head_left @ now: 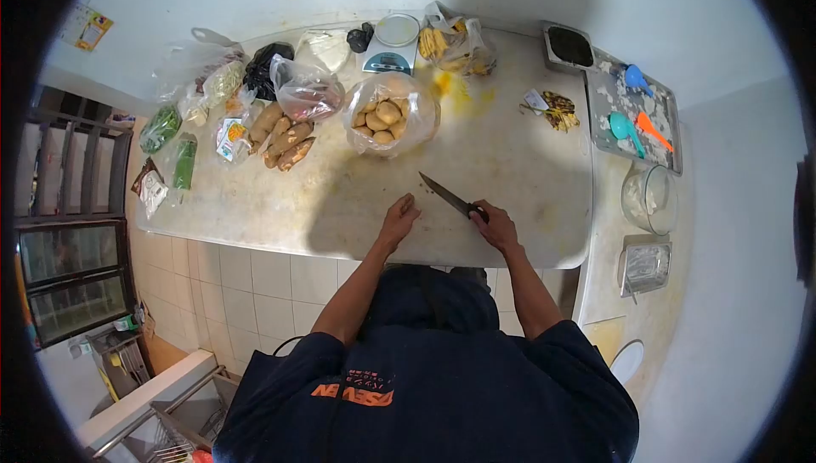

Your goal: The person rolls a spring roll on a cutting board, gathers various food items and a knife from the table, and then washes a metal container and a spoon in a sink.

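Observation:
My right hand [495, 226] grips the black handle of a knife [445, 194], its dark blade slanting up and left just above or on the pale tabletop [340, 200]. To the left of the blade, my left hand [398, 222] is closed, with the fingertips pressed together near a small brownish bit that I cannot make out. A few dark crumbs [427, 191] lie by the blade. Beyond both hands stands an open clear plastic bag of potatoes [388, 113]. Long brown tubers [289, 142] rest on the table to its left.
At the back are a kitchen scale [395, 53] and a bag of bananas [450, 45]. Dark yellow peels [559, 112] lie at the right. A metal tray [606, 111] holds coloured scoops, near a glass bowl [649, 199]. Bagged greens [161, 128] sit far left.

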`<state>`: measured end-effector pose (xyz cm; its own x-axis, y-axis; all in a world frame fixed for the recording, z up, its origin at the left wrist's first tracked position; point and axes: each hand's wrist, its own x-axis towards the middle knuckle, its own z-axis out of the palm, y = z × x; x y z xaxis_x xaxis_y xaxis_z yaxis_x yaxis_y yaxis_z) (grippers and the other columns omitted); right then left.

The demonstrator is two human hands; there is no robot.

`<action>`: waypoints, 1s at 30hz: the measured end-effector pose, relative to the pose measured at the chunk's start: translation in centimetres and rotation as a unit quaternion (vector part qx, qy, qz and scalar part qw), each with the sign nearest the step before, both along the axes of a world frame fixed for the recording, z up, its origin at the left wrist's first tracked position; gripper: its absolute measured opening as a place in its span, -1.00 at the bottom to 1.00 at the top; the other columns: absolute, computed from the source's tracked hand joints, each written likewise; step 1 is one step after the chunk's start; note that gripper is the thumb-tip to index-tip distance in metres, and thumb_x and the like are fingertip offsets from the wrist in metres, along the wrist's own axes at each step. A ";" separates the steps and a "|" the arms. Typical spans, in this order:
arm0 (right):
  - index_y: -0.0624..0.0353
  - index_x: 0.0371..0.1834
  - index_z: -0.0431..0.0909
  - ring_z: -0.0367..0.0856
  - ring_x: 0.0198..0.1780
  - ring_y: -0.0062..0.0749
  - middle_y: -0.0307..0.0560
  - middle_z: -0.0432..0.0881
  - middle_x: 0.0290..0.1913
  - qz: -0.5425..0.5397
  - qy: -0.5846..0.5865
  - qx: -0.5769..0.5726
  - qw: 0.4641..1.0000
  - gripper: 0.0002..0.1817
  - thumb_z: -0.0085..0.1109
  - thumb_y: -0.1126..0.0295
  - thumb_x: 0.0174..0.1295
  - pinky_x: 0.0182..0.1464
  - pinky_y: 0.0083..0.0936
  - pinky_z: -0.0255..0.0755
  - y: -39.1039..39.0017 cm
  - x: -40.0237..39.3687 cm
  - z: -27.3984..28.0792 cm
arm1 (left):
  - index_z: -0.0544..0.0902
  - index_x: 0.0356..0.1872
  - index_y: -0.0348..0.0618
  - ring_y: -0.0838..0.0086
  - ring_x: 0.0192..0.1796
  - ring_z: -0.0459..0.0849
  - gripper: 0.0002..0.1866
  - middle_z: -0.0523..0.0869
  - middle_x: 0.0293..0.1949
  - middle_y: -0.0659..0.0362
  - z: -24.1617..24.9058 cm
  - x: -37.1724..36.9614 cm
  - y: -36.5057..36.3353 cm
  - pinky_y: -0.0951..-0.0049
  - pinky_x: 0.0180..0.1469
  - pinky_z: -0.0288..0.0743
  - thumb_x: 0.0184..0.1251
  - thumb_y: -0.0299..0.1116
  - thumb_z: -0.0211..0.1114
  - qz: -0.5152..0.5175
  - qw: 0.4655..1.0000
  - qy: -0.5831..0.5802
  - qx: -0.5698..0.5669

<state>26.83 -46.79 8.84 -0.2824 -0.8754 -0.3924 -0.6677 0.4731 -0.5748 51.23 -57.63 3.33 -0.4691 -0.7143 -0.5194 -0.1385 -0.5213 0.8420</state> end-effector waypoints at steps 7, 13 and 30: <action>-0.07 0.06 0.54 0.68 -0.07 -0.02 0.01 0.72 -0.14 -0.027 0.001 -0.026 0.999 -0.68 0.07 0.07 0.36 -0.07 -0.13 0.52 -0.4 -0.7 0.1 | 0.20 0.42 -0.41 0.18 0.45 0.30 -0.36 0.31 0.41 -0.16 -1.0 0.5 -1.3 0.35 0.42 0.25 0.35 -0.48 0.21 -0.001 1.000 0.006 -0.025; 0.01 0.04 0.53 0.69 -0.17 0.06 0.11 0.70 -0.25 -0.014 0.001 -0.058 0.998 -0.73 0.12 0.18 0.35 -0.15 -0.16 0.52 1.1 0.3 -0.1 | 0.22 0.40 -0.44 0.16 0.45 0.30 -0.40 0.30 0.41 -0.19 -1.4 -0.5 -2.4 0.33 0.42 0.25 0.35 -0.53 0.15 -0.007 0.996 -0.013 -0.086; 0.22 0.03 0.42 0.66 -0.52 -0.12 0.14 0.66 -0.46 -0.144 -0.176 -0.073 0.971 -0.70 0.10 0.27 0.36 -0.40 -0.25 0.50 5.0 10.5 -4.7 | 0.21 0.43 -0.33 0.19 0.43 0.35 -0.35 0.30 0.42 -0.18 -2.4 -0.8 -3.8 0.42 0.40 0.21 0.26 -0.56 0.06 -0.198 0.958 -0.079 -0.193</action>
<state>37.37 -41.82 4.17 -0.3952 -0.8332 -0.3867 -0.2692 0.5076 -0.8185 50.44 -61.39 0.90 -0.6808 -0.6489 -0.3396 -0.4022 -0.0563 0.9138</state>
